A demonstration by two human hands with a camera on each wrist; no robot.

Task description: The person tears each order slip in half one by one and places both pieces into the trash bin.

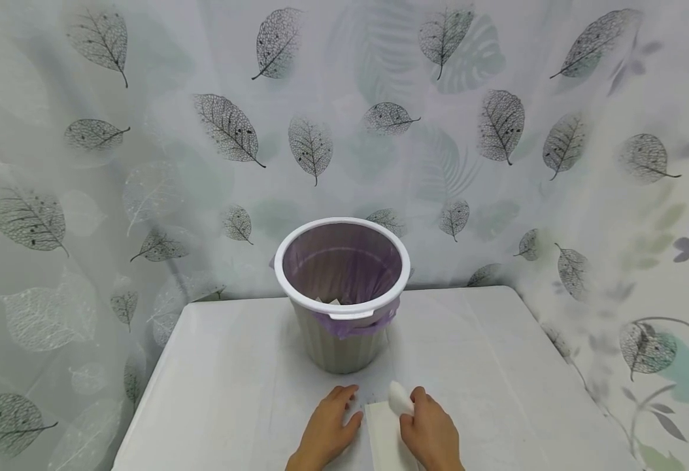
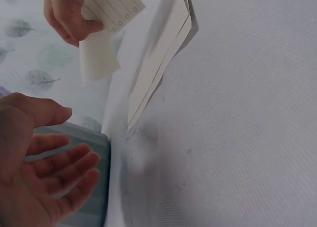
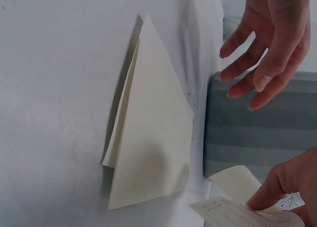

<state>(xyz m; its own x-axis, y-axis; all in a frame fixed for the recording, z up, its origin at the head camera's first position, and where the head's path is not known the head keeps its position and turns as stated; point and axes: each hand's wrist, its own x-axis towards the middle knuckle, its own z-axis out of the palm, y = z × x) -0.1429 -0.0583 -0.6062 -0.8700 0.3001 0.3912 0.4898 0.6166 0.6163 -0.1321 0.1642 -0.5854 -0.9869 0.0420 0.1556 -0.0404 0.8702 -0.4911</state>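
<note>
My right hand [image 1: 433,428] pinches a curled piece of cream paper [image 1: 400,398] between thumb and fingers. In the left wrist view this paper [image 2: 111,11] shows printed lines and a row of small boxes along one edge. Below it, folded cream paper [image 3: 153,118] lies on the white table, its layers slightly spread. My left hand [image 1: 329,425] hovers just left of the folded paper, fingers spread and relaxed, holding nothing. Beyond both hands stands a grey ribbed bin [image 1: 344,350] with a white rim and a purple liner.
Pieces of white paper [image 1: 334,302] show inside the bin. The table [image 1: 215,379] carries a white cover, with small dark specks near the folded paper. A leaf-patterned curtain [image 1: 344,157] hangs behind the table and down both sides.
</note>
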